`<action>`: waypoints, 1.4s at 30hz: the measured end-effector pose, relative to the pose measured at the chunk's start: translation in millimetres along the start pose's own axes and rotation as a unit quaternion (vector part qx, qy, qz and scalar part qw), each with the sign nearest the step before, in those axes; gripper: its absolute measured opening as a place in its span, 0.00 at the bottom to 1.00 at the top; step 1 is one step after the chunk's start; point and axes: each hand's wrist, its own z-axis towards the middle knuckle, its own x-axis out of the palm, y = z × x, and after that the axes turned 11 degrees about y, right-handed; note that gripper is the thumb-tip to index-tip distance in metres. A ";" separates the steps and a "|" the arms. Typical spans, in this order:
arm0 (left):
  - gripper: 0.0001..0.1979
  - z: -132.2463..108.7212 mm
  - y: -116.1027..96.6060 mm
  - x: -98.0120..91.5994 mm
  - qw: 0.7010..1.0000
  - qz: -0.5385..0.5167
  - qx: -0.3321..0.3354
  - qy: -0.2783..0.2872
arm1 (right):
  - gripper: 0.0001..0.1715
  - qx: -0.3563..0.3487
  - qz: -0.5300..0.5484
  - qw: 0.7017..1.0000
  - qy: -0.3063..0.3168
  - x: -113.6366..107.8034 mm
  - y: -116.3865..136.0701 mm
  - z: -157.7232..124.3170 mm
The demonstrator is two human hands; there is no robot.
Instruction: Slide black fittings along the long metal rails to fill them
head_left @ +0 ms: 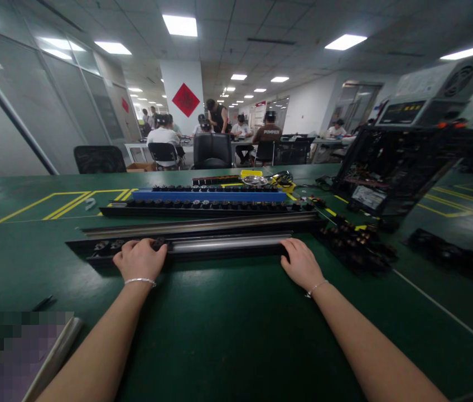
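Both hands grip a long, narrow black channel rail point(223, 244) with a shiny silver strip inside, lying crosswise over the green table. Near its left end my left hand point(142, 259) is closed over it, thumb toward me. My right hand point(301, 262) is closed on the right end, with the fingers over the top edge. Small round black pieces point(115, 244) show in the channel just left of my left hand. Right behind lies a similar rail point(203, 225). What is under my palms is hidden.
Farther back lie a blue strip point(211, 196) and a black strip point(153, 211) with rows of small black parts. At right are a pile of dark parts point(356, 245), an opened computer case point(387, 173) and more black parts point(449, 251). People sit at distant tables.
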 end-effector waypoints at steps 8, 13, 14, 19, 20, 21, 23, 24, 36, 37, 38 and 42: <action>0.23 -1.8 -2.4 -1.3 0.999 0.029 0.026 0.028 | 0.23 0.013 0.011 1.000 0.015 -3.7 2.5 -0.6; 0.24 -2.0 -2.7 2.1 0.998 0.037 0.038 0.028 | 0.23 0.007 0.014 1.000 0.008 -2.3 1.6 -0.1; 0.24 -1.7 -2.6 2.9 0.998 0.037 0.039 0.027 | 0.23 0.006 0.014 1.000 0.007 -1.7 1.2 0.0; 0.24 -2.0 -3.6 4.2 0.998 0.034 0.044 0.028 | 0.23 0.000 0.015 1.000 -0.003 0.5 -0.6 0.1; 0.24 -2.5 -4.1 4.0 0.998 0.034 0.044 0.030 | 0.23 0.000 0.016 1.000 -0.004 0.5 -0.6 0.1; 0.23 -3.0 -4.6 3.8 0.998 0.035 0.044 0.030 | 0.23 0.001 0.016 1.000 -0.004 0.4 -0.5 0.0; 0.23 -4.1 -5.5 3.3 0.998 0.037 0.044 0.028 | 0.23 0.000 0.015 1.000 -0.001 0.0 -0.2 -0.1; 0.23 -4.5 -5.9 3.2 0.998 0.038 0.045 0.026 | 0.23 0.000 0.014 1.000 -0.001 -0.2 0.0 -0.1; 0.26 -6.4 -9.7 1.3 0.996 0.031 0.044 0.065 | 0.23 -0.003 0.009 1.000 -0.006 1.7 -1.5 0.5; 0.26 -6.6 -10.3 1.0 0.996 0.034 0.047 0.069 | 0.23 -0.003 0.010 1.000 -0.004 1.3 -1.3 0.4; 0.26 -6.8 -10.7 0.7 0.996 0.036 0.049 0.070 | 0.23 -0.002 0.010 1.000 -0.003 1.0 -1.1 0.3; 0.26 -6.5 -10.8 0.1 0.996 0.042 0.051 0.068 | 0.23 -0.001 0.010 1.000 -0.002 0.8 -1.1 0.5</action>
